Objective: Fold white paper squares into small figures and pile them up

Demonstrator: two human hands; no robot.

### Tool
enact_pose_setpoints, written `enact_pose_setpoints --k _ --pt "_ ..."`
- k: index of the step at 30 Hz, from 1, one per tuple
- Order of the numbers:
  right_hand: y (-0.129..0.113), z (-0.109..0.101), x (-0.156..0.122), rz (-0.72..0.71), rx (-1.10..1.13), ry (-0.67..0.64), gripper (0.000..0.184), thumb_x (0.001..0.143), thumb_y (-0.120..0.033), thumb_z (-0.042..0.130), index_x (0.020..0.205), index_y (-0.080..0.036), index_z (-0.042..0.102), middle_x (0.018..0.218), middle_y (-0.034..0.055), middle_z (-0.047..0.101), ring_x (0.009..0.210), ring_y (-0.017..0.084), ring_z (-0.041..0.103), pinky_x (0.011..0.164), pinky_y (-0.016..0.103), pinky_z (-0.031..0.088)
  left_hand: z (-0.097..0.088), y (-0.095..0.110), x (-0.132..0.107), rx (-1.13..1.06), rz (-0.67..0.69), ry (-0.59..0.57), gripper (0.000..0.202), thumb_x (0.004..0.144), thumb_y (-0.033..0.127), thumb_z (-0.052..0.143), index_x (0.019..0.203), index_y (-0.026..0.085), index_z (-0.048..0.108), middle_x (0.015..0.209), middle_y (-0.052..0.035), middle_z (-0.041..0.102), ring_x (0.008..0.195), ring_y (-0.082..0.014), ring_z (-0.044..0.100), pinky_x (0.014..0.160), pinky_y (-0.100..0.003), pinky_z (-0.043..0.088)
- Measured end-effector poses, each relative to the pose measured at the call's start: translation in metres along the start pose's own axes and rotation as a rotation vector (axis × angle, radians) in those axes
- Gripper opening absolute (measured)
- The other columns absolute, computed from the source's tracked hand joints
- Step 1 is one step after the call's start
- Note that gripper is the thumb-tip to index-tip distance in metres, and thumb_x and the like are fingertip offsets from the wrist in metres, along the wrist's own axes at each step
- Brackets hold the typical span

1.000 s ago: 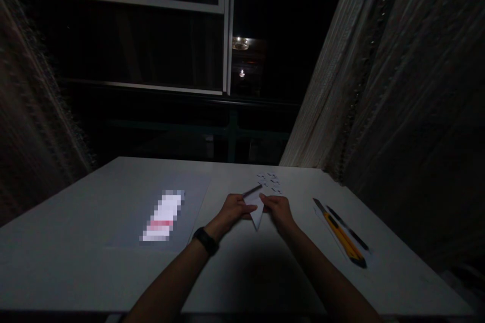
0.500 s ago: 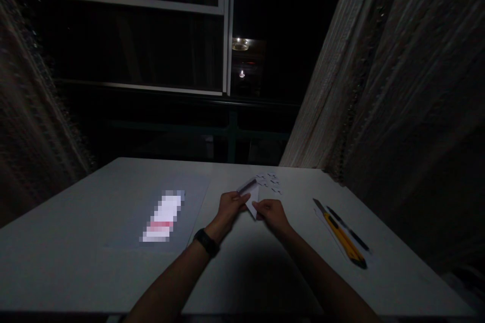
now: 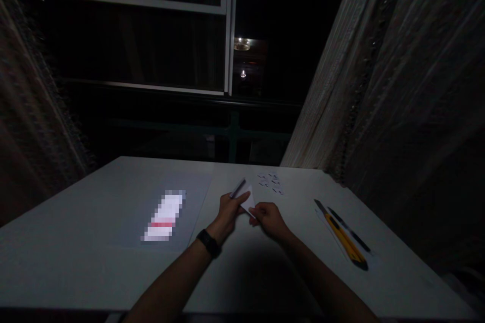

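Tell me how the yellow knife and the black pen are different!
The yellow knife is bright with some black parts, while the black pen is mostly dark. The yellow knife is wider and longer; the black pen is slimmer and shorter. The yellow knife's blade is sticking out, but the black pen has no blade. Both lie on the table, slanting nearly the same way.

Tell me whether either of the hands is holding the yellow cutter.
No, the yellow cutter lies on the table, while the left hand and right hand both hold the folded paper.
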State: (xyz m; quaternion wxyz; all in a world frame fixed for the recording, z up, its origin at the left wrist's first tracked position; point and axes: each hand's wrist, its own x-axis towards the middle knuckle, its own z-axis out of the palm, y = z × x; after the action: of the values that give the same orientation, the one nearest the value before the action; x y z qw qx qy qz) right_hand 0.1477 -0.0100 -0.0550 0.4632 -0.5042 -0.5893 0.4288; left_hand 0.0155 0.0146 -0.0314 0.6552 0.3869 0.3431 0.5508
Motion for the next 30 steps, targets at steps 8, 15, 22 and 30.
enact_pose_setpoints --k 8,15,22,30 --pt "-0.009 -0.005 -0.003 -0.053 0.025 0.046 0.039 0.066 -0.049 0.059 0.085 -0.014 0.058 0.076 0.0067 0.064 0.056 0.015 0.058 0.054 0.028 0.046 -0.007 0.002 0.011 0.120 0.033 0.099 0.040 0.056 0.047 0.068 0.064 0.009 0.061 0.056 -0.0030 0.056 0.052 -0.0129 0.053 0.048 -0.023 0.042" --pt "-0.018 0.011 -0.016 -0.325 -0.362 0.200 0.070 0.063 -0.026 0.065 0.126 -0.028 0.034 0.122 0.0093 0.043 0.085 0.020 0.055 0.066 0.034 0.049 -0.007 -0.004 0.012 0.527 0.243 0.053 0.028 0.060 0.040 0.065 0.056 0.012 0.063 0.051 -0.0010 0.055 0.050 -0.0123 0.048 0.045 -0.019 0.033" --pt "-0.020 -0.008 -0.009 -0.374 -0.273 0.299 0.050 0.074 -0.018 0.047 0.123 -0.026 0.041 0.120 0.0076 0.045 0.079 0.016 0.054 0.068 0.031 0.049 -0.008 0.007 0.010 0.452 0.198 0.063 0.022 0.053 0.030 0.071 0.056 0.011 0.061 0.049 0.0011 0.052 0.048 -0.0105 0.046 0.046 -0.020 0.035" --pt "-0.024 -0.031 -0.006 -0.390 -0.242 -0.117 0.035 0.064 -0.010 0.050 0.092 -0.021 0.067 0.089 0.0047 0.064 0.079 0.019 0.058 0.070 0.030 0.045 -0.012 0.015 0.010 0.166 -0.022 -0.133 0.031 0.056 0.031 0.072 0.074 0.007 0.063 0.072 -0.0098 0.064 0.063 -0.0175 0.060 0.059 -0.031 0.049"
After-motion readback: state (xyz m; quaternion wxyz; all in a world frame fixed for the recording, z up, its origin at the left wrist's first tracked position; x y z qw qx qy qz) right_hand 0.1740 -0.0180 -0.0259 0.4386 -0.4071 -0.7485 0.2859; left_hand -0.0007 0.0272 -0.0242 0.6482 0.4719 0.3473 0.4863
